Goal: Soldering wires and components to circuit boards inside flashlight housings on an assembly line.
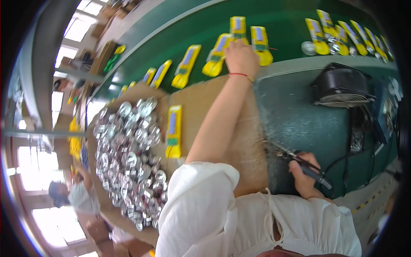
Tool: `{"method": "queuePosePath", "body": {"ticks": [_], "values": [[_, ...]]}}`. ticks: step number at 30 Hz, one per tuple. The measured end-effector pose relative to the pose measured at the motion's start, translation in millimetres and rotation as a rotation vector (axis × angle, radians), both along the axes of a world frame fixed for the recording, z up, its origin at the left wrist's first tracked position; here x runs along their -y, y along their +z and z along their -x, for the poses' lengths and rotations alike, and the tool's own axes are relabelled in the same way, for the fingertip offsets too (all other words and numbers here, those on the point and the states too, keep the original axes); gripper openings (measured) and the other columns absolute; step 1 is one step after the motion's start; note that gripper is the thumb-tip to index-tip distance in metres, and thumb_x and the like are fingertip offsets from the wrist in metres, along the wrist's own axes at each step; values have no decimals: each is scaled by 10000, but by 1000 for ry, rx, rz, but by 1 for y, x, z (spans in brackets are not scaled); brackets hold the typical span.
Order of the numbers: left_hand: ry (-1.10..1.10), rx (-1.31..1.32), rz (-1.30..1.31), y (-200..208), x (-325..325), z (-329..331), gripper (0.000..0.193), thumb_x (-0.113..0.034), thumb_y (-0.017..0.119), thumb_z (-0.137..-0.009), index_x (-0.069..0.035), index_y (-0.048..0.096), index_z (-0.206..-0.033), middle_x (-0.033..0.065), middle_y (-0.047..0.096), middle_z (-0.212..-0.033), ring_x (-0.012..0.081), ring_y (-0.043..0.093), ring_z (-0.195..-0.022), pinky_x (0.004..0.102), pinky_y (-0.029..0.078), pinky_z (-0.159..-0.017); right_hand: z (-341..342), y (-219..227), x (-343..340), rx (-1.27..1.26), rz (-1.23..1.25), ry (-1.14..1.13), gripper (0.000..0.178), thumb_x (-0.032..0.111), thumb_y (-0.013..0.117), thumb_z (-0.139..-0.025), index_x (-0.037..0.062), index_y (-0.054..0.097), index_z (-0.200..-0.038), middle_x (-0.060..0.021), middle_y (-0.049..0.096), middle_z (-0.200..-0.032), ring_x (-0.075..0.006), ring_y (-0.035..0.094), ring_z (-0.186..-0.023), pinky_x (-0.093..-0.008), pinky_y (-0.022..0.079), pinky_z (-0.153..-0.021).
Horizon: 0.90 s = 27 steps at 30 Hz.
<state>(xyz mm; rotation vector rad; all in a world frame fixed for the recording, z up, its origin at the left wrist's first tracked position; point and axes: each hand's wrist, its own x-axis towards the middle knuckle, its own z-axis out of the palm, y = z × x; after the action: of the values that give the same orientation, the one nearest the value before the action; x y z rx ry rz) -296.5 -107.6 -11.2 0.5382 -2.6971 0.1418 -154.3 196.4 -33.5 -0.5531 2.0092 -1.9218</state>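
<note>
My left hand (242,60), a red string round its wrist, reaches over the green belt (282,19). Its fingers are closed on the lower end of a yellow plastic casing (237,25), which has a pale violet rectangle on it; the fingertips are partly hidden. Close by on the belt lie similar yellow casings, one (262,45) to the right and others to the left. Low at the right, my right hand (305,171) grips a soldering iron (314,172), its thin metal tip pointing up and left. Another yellow casing (174,132) with a green part rests on the brown cardboard (244,167).
A heap of shiny round metal parts (132,158) fills a cardboard tray on the left. A black fan (344,83) stands at the right, with cables below it. More yellow casings (317,36) line the belt's far right. Another person (79,195) works at the far left.
</note>
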Motion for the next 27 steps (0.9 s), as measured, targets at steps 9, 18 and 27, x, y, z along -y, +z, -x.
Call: {"method": "queuePosePath", "body": {"ticks": [9, 18, 27], "values": [[-53, -221, -329, 18, -73, -255, 146, -196, 693, -671, -111, 576, -660, 51, 513, -796, 240, 486, -757, 366, 349, -669, 0, 9, 11, 114, 26, -124, 130, 97, 592, -833, -9, 520, -858, -50, 545, -694, -96, 522, -611, -231, 435, -569], [838, -25, 118, 57, 90, -282, 598, -608, 625, -645, -68, 660, -901, 119, 660, -909, 309, 607, -881, 420, 422, -812, -8, 8, 11, 69, 65, -113, 134, 111, 608, -835, 0, 534, -847, -54, 560, -692, -98, 528, -614, -225, 434, -576], [180, -582, -598, 56, 19, -295, 277, -66, 687, -721, -21, 613, -984, 92, 642, -890, 167, 597, -807, 285, 461, -720, -13, 11, 7, 58, 53, -96, 153, 124, 627, -828, 5, 531, -843, -60, 570, -685, -100, 532, -604, -224, 436, -574]]}}
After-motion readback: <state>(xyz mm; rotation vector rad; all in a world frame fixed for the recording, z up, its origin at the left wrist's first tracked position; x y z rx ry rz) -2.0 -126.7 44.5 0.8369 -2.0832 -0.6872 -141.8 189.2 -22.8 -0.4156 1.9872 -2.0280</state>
